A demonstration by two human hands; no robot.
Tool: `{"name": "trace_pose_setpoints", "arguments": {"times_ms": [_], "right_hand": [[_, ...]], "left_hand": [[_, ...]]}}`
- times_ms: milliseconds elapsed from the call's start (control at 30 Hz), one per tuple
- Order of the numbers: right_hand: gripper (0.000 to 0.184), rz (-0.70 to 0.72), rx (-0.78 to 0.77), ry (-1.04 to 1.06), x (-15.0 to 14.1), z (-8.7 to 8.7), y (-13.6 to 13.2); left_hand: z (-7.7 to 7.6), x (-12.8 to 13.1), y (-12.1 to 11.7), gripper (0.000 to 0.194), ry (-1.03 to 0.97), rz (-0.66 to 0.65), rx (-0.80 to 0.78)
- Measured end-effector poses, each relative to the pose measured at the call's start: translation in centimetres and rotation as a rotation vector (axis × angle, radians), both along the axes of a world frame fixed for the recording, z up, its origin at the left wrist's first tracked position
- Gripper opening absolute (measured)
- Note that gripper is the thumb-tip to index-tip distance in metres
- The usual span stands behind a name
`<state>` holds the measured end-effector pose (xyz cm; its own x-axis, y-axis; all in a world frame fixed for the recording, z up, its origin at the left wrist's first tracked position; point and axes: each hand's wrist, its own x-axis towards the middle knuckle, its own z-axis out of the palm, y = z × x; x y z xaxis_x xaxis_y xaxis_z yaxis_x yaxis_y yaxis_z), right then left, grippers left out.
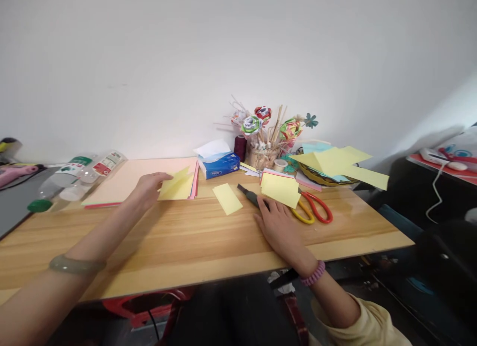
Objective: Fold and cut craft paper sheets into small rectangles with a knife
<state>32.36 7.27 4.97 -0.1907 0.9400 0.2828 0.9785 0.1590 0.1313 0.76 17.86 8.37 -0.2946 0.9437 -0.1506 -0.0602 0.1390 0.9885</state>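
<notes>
In the head view, two bare hands are seen, set well apart over one wooden table [179,251]. By the left hand [149,189], one folded yellow paper [176,188] is pinched between thumb and fingers, at the front right corner of one pile of large coloured sheets [115,184]; the sheets in the pile cannot be counted. The right hand [278,224] is laid palm down on the table, its fingers over the near end of one dark-handled tool [248,194]; whether the tool is gripped cannot be told. One stack of small slips [279,188], topped with yellow, is placed just beyond those fingers. One pair of scissors [311,208], with one yellow and one red loop, is partly covered by the stack. One single yellow slip [227,199] is left flat between the hands.

Along the wall, two plastic bottles [76,173] are laid on their sides at the left. One blue tissue box [220,165] and one dark spool [240,148] are set side by side near the middle. At least three paper roses [252,124] are held in one container [261,160]. Farther right, several loose yellow sheets [331,160] are heaped on one basket [316,176].
</notes>
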Motion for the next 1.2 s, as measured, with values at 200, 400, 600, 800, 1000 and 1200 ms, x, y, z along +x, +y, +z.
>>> {"name": "trace_pose_setpoints", "arguments": {"times_ms": [200,400,600,800,1000,1200], "right_hand": [[0.042,0.004,0.044,0.026,-0.4,0.0,-0.1],[0.040,0.035,0.104,0.066,-0.2,-0.2,-0.2],[0.043,0.114,0.233,0.129,-0.7,0.0,-0.8],[0.051,0.441,0.266,0.180,-2.6,0.0,-3.4],[0.025,0.688,0.013,0.442,-2.1,-0.2,-4.6],[0.017,0.585,-0.058,0.539,-2.3,0.3,-4.8]], "left_hand": [[0.9,-0.6,-0.2,0.020,-0.108,-0.123,-0.051],[0.6,-0.7,-0.8,0.017,-0.101,-0.142,0.087],[1.3,1.7,-4.2,0.021,0.032,-0.184,0.405],[-0.2,4.9,-10.8,0.013,0.280,-0.843,0.388],[-2.7,4.4,-13.5,0.010,0.516,-1.000,0.458],[-3.9,3.7,-14.2,0.015,0.711,-0.622,0.564]]}}
